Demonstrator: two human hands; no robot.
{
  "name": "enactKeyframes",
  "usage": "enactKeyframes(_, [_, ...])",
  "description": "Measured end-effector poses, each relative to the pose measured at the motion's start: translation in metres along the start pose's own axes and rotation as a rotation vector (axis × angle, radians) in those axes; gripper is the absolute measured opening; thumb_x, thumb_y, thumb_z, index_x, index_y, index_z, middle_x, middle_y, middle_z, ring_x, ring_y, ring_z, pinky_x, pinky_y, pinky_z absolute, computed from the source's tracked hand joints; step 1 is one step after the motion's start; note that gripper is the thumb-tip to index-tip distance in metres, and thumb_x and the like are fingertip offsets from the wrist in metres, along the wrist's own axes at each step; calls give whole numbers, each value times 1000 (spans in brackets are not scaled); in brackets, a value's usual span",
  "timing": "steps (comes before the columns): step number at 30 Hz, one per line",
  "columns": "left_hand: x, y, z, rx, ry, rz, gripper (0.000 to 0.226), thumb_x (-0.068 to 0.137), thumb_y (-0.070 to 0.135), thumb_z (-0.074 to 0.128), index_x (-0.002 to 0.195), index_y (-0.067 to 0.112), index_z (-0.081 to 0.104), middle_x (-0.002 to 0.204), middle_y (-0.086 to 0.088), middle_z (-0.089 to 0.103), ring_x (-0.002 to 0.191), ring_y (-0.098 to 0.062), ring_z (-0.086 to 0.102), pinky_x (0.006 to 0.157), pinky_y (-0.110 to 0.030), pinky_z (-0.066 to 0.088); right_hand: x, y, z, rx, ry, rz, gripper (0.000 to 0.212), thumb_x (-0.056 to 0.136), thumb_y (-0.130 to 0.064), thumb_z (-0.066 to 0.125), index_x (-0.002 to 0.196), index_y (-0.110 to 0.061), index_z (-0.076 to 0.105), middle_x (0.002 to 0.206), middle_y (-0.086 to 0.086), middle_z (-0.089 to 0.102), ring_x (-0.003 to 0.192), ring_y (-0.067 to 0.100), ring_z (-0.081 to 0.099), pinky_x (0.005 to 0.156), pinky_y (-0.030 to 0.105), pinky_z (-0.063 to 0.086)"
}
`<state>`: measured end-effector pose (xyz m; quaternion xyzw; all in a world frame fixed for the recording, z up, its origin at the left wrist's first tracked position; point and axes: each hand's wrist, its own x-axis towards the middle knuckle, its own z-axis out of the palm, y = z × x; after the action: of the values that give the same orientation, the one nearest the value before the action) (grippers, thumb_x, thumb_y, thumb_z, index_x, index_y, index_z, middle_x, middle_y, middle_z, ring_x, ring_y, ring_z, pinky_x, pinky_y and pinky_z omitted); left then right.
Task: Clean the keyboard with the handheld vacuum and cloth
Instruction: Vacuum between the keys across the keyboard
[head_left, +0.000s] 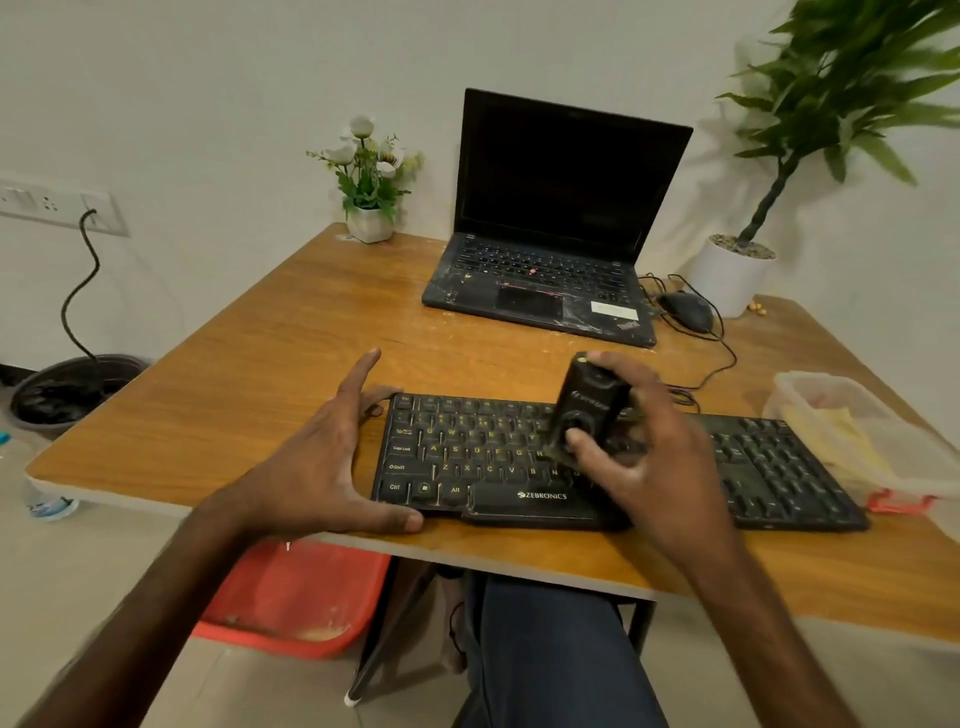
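From my station I see the keyboard (769, 467) lying along the near edge of the wooden table (249, 384); the right hand (644, 457) grips the handheld vacuum (589, 410), fingers curled round its body, nozzle down on the middle keys; the left hand (322, 462) spreads wide across the keyboard's left end, thumb at the front edge; a yellow cloth (831, 441) lies in a clear container (904, 457) just right of the keyboard.

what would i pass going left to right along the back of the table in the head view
small pot of white flowers → open laptop → black mouse → white planter holding the tall green plant
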<state>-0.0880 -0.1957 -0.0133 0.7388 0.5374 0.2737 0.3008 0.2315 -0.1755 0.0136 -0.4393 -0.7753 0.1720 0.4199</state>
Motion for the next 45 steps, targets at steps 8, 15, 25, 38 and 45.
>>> enactKeyframes(8, [0, 1, 1, -9, -10, -9, 153, 42, 78, 84, 149, 53, -22, 144, 44, 19, 146, -3, 24, 122, -43, 25, -12, 5, -19, -165, 119, 18, 69, 86, -20, 74, 142, -39, 39, 125, -6, 58, 102, 9, 63, 75, 26, 61])
enactKeyframes(15, [-1, 1, 0, -42, -4, -16, 153, 40, 76, 86, 149, 56, -19, 144, 44, 21, 145, -3, 26, 121, -45, 28, -56, -28, 1, -105, -1, -177, 72, 83, -15, 78, 143, -34, 43, 126, -12, 57, 110, -1, 59, 90, 11, 50])
enactKeyframes(25, [-4, 1, 3, -16, 72, 1, 142, 47, 81, 80, 152, 53, -12, 156, 28, 22, 146, -6, 25, 120, -46, 28, -68, -19, -12, 102, 305, 72, 74, 80, -9, 78, 135, -44, 44, 118, -36, 56, 99, -4, 66, 72, 14, 57])
enactKeyframes(38, [-17, 82, 88, 83, 444, 245, 83, 82, 64, 60, 153, 37, 25, 142, 18, 37, 132, 4, 36, 107, -20, 31, -76, -6, -41, 1045, 526, 663, 66, 78, -4, 72, 128, -42, 49, 101, 5, 76, 99, 35, 71, 67, 38, 62])
enactKeyframes(45, [8, 137, 160, 277, 267, 461, 84, 86, 62, 51, 156, 28, 19, 149, 13, 35, 132, 4, 28, 110, -41, 42, -92, 4, -49, 995, 570, 663, 61, 82, -5, 72, 128, -40, 54, 107, 10, 73, 95, 38, 71, 73, 47, 61])
